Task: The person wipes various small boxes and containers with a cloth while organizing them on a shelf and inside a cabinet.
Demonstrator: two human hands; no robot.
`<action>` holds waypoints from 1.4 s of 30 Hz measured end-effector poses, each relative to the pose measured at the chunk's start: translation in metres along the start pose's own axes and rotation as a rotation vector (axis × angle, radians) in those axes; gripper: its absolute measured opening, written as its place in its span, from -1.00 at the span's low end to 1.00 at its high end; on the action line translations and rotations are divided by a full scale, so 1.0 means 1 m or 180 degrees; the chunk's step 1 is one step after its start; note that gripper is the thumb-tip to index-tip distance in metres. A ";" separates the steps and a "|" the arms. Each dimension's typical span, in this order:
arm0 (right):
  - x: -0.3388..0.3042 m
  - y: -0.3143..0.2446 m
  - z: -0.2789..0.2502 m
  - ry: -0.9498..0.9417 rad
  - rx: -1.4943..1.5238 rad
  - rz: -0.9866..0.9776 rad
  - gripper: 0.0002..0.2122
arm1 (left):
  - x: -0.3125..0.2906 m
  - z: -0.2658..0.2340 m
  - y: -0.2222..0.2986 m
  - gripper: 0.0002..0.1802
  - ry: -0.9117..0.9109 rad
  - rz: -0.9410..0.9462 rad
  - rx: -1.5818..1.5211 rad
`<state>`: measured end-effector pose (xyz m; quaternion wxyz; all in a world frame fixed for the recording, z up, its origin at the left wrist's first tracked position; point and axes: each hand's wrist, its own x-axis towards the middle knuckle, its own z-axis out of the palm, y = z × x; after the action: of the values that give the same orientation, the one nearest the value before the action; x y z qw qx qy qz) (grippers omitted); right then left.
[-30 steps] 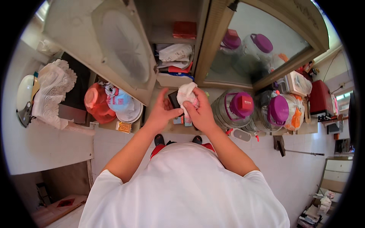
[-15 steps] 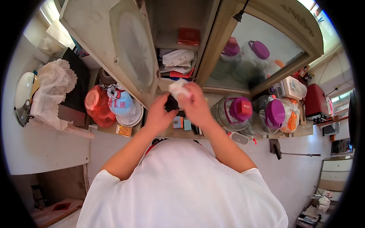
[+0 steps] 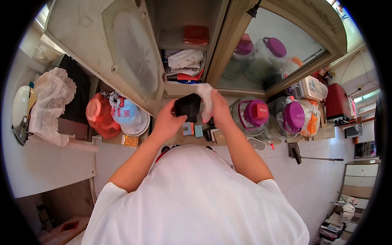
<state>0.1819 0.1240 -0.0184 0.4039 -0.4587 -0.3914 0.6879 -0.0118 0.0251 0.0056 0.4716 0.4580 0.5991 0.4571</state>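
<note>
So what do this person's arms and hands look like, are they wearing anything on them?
Both forearms are bare from elbow to wrist. Short white sleeves of a plain white T-shirt end above the elbows. The left hand and right hand wear no gloves; no watch, bracelet or ring shows from this view.

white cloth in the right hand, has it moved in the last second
Yes. The white cloth rose with the right hand, from level with the purple jar lid up to the open cabinet shelf.
</note>
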 end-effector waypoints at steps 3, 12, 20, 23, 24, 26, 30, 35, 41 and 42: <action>-0.006 0.023 0.023 -0.0469 -0.0992 -0.1712 -0.55 | 0.009 0.006 0.003 -0.41 -0.0042 0.0052 0.0061; -0.018 -0.021 0.019 -0.1010 -0.1220 -0.0539 -0.64 | -0.002 0.004 0.006 -0.53 -0.0528 -0.1328 -0.1730; -0.004 -0.024 0.016 -0.0853 -0.1721 -0.0805 -0.70 | 0.011 -0.012 0.006 -0.49 -0.0608 -0.1233 -0.1900; 0.008 -0.016 -0.005 -0.0494 -0.1407 -0.0449 -0.76 | 0.014 -0.015 0.013 -0.53 -0.0335 -0.1029 -0.2892; 0.008 -0.012 -0.011 -0.0366 -0.0732 -0.0265 -0.75 | 0.013 -0.016 0.014 -0.53 -0.0324 -0.1046 -0.2897; 0.000 -0.015 -0.006 -0.0235 -0.0071 -0.0069 -0.75 | 0.016 -0.012 0.015 -0.58 -0.0284 -0.1143 -0.2981; -0.031 -0.005 0.035 -0.0441 -0.2386 -0.2403 -0.59 | 0.024 0.000 -0.006 -0.64 -0.0075 -0.1538 -0.3248; -0.014 0.004 0.027 -0.0050 -0.2227 -0.1569 -0.64 | 0.018 -0.003 -0.012 -0.65 -0.0542 -0.2691 -0.3566; -0.011 0.005 0.014 -0.0323 -0.1149 -0.1205 -0.66 | 0.016 0.002 -0.005 -0.62 -0.0086 -0.2383 -0.3788; -0.016 0.009 0.020 -0.0442 -0.1886 -0.2474 -0.66 | 0.015 0.003 -0.007 -0.62 -0.0077 -0.2386 -0.3795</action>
<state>0.1653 0.1028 -0.0167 0.4558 -0.3270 -0.7384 0.3744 -0.0116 0.0390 -0.0038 0.7745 -0.1107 0.3586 0.5091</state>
